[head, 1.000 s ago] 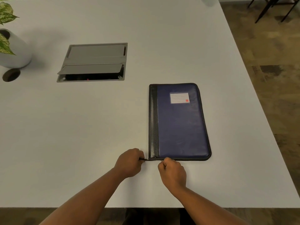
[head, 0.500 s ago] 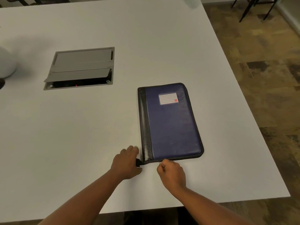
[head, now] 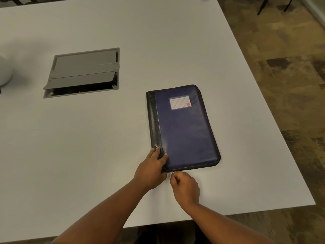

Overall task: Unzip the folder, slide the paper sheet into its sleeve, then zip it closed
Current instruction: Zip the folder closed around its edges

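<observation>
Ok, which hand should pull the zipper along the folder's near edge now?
Right. The right hand already pinches the zipper pull at the folder's near-left corner, while the left hand holds that corner down.

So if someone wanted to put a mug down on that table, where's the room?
Bare patches: the wide strip of table left of the folder, below the cable hatch; the far half beyond both; a strip right of the folder. It is crowded at the folder's near edge, where the left hand and right hand work.
</observation>
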Demonstrator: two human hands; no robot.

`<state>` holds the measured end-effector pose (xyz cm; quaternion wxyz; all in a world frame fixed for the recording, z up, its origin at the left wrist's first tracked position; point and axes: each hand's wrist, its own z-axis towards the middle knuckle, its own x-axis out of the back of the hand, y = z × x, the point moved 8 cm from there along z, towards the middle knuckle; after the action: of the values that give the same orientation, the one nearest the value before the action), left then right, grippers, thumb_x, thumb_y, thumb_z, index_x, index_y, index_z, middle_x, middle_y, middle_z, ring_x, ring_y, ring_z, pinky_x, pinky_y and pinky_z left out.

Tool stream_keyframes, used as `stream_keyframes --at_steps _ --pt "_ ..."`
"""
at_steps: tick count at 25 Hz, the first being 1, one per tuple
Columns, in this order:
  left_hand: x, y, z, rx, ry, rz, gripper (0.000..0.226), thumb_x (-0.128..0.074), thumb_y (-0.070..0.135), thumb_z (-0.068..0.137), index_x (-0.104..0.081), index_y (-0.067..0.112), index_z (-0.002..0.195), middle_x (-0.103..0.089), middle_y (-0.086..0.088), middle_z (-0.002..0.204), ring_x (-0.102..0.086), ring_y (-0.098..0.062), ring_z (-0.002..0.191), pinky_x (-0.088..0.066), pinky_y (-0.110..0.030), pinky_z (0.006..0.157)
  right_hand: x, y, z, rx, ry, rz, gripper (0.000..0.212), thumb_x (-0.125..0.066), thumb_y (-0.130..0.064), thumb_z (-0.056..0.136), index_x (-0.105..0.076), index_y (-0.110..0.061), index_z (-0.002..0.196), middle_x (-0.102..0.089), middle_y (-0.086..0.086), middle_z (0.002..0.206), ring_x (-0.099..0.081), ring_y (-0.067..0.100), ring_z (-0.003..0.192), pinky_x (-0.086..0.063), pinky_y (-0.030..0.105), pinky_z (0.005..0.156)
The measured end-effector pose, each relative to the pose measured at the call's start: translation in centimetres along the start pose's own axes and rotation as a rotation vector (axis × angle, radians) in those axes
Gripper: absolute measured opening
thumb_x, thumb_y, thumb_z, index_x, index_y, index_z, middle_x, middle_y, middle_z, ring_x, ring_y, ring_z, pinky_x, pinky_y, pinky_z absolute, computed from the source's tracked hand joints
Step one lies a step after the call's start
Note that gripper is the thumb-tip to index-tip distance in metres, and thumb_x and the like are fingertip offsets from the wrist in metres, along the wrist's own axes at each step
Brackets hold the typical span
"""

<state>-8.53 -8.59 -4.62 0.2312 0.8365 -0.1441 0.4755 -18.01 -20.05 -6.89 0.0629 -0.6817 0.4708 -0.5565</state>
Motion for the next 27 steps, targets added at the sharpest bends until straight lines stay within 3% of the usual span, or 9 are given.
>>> stream_keyframes --at_steps 4,8,15,19,27 --pt "0.6 0.1 0.1 -0.029 -0.001 -0.046 0.073 -0.061 0.044 0.090 -0.034 0.026 0.155 -0.028 -0.007 0.163 -0.027 -0.030 0.149 -0.044 -0.040 0.112 -0.2 -0.9 -0.4 0.054 -0.011 -0.011 0.016 -0.061 -0.041 0.093 -0.068 -0.028 0.088 -0.068 -0.011 0.081 -0.060 0.012 0.063 -0.055 0.017 0.067" --pt "1.0 0.2 0.2 -0.057 0.021 -0.047 0.070 -0.063 0.044 0.086 -0.043 0.024 0.150 -0.044 -0.006 0.146 -0.045 -0.025 0.130 -0.050 -0.034 0.098 -0.3 -0.9 -0.5 0.074 -0.002 0.004 0.015 -0.060 -0.040 0.094 -0.069 -0.027 0.090 -0.070 -0.011 0.084 -0.061 0.012 0.065 -0.055 0.016 0.068" --pt "1.3 0.2 0.4 -0.089 0.005 -0.063 0.068 -0.065 0.041 0.082 -0.049 0.022 0.145 -0.048 -0.006 0.134 -0.050 -0.026 0.117 -0.050 -0.032 0.088 -0.1 -1.2 0.0 0.157 0.005 0.084 0.008 -0.065 -0.034 0.092 -0.070 -0.028 0.093 -0.071 -0.014 0.088 -0.063 0.010 0.067 -0.046 0.004 0.070" --pt "1.3 -0.1 0.4 -0.104 0.002 -0.068 0.072 -0.068 0.043 0.081 -0.048 0.022 0.147 -0.049 -0.008 0.136 -0.051 -0.027 0.118 -0.050 -0.033 0.089 -1.2 -1.3 -0.1 0.194 -0.087 -0.002 0.014 -0.059 -0.039 0.095 -0.069 -0.029 0.094 -0.071 -0.012 0.089 -0.063 0.012 0.069 -0.055 0.014 0.075" --pt "1.0 -0.9 0.4 -0.087 -0.013 -0.058 0.070 -0.066 0.035 0.080 -0.049 0.022 0.146 -0.045 -0.008 0.143 -0.048 -0.028 0.126 -0.050 -0.035 0.095 1.8 -0.9 0.7 0.093 0.051 -0.036 0.025 -0.064 -0.027 0.088 -0.050 -0.027 0.067 -0.054 -0.009 0.063 -0.049 0.011 0.051 -0.038 0.015 0.047"
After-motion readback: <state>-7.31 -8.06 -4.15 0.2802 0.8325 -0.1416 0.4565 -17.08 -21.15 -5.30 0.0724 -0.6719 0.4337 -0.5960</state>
